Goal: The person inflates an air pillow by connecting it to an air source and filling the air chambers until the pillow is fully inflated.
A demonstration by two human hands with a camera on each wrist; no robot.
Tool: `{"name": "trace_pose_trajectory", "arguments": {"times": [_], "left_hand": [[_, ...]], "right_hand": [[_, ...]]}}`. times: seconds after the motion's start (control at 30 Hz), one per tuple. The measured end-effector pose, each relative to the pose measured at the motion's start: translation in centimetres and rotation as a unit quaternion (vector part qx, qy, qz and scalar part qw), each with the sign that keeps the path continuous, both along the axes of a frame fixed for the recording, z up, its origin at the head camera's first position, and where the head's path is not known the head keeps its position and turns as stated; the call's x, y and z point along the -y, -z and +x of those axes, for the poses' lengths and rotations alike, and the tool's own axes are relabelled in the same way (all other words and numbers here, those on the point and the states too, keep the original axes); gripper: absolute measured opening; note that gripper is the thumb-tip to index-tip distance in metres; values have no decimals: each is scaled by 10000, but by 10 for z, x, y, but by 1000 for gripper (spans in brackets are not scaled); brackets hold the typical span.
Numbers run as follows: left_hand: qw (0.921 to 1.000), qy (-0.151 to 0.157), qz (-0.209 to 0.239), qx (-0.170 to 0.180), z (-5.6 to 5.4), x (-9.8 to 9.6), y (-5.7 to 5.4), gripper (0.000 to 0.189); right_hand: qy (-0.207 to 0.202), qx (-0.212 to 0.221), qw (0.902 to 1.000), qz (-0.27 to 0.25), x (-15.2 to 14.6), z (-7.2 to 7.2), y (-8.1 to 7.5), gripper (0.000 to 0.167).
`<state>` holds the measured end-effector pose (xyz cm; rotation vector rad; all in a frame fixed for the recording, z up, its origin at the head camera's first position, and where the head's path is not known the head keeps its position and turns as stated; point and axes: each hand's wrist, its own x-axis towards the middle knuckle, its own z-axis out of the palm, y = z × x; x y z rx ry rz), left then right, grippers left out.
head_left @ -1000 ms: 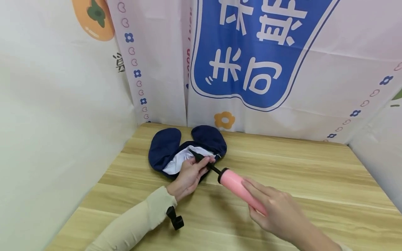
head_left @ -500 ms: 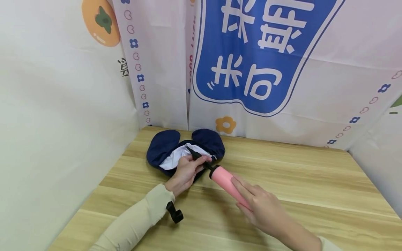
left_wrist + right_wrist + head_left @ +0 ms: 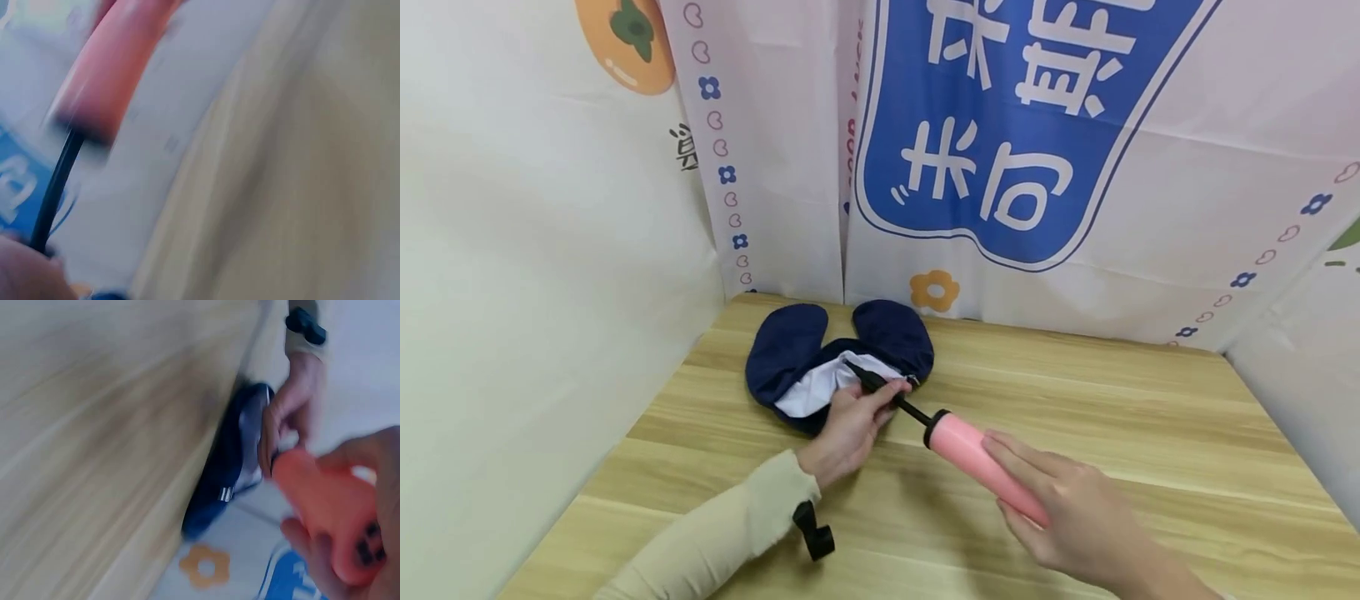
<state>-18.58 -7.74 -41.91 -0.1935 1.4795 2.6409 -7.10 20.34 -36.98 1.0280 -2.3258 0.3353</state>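
A navy U-shaped neck pillow (image 3: 782, 350) lies at the back left of the table, unzipped along its near curve, with white material (image 3: 811, 392) showing inside. My left hand (image 3: 850, 429) pinches the black nozzle end (image 3: 871, 379) of a hand air pump, whose tip points into the opening. My right hand (image 3: 1075, 508) grips the pump's pink barrel (image 3: 977, 458), and a length of black rod (image 3: 913, 410) shows between barrel and nozzle end. In the right wrist view the pillow's zipper pull (image 3: 226, 494) hangs at the opening. Whether the tip sits in a valve cannot be made out.
The wood-grain table (image 3: 1112, 417) meets a printed cloth backdrop (image 3: 790, 167) just behind the pillow. A white wall covering (image 3: 550, 250) closes the left side. A black strap (image 3: 814, 533) hangs from the left sleeve.
Half a second ago the barrel was pushed up close to the left hand. Now my right hand has drawn it back down and right, exposing the rod. My left hand keeps its pinch.
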Motion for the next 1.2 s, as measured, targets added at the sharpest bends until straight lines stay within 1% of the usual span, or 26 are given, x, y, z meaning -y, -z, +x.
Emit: {"name": "trace_pose_trajectory", "arguments": {"times": [0.03,0.1,0.13,0.2,0.3,0.4,0.47,0.57,0.67,0.73,0.8,0.83,0.9,0.97,1.0,1.03,1.07,1.13,1.2], "left_hand": [[10000,56,-14,30,5,-5,1,35],[9999,137,-10,57,12,-12,4,38],[9998,163,-12,83,13,-13,4,38],[9995,238,-83,179,14,-14,6,39],[9993,245,-225,155,9,-11,6,38],[9990,142,-415,-14,-2,-3,7,35],[9987,115,-498,-73,-9,2,9,34],[9988,186,-452,16,-16,8,11,33],[9991,173,-397,10,-20,15,9,35],[9995,122,-295,51,-20,19,7,35],[9997,60,-220,87,-17,19,3,35],[9997,72,-179,127,-13,17,1,35],[9991,219,-218,283,-2,8,-2,32],[9985,317,-226,376,11,-5,-4,33],[9983,346,-224,420,18,-10,-4,34],[9982,335,-215,454,25,-14,-6,35],[9980,313,-201,507,31,-17,-6,36],[9982,207,-124,551,38,-20,-6,40],[9983,138,-153,553,41,-20,-5,41]], "right_hand": [[-33,-116,9999,-93,8,-3,3,59],[26,-196,9996,-218,23,-9,10,65],[90,-200,9994,-268,29,-12,13,68],[210,-199,9989,-364,40,-16,20,66],[406,-28,9990,-166,50,-22,29,68],[400,300,9986,172,45,-27,34,74],[368,563,9972,335,33,-24,35,78],[335,804,9952,437,10,-12,30,82],[254,872,9949,433,-13,3,16,84],[218,1024,9934,462,-26,12,4,86],[277,1378,9888,512,-34,21,-8,86],[303,1383,9886,517,-35,24,-13,87],[252,1323,9900,428,-30,27,-18,84],[153,935,9952,260,-17,24,-18,77],[86,619,9979,144,-9,21,-16,75],[3,296,9996,19,1,18,-14,73],[-25,142,9999,-82,11,15,-12,69],[22,-51,9998,-171,28,11,-10,64],[154,0,9997,-169,41,7,-7,63]]}}
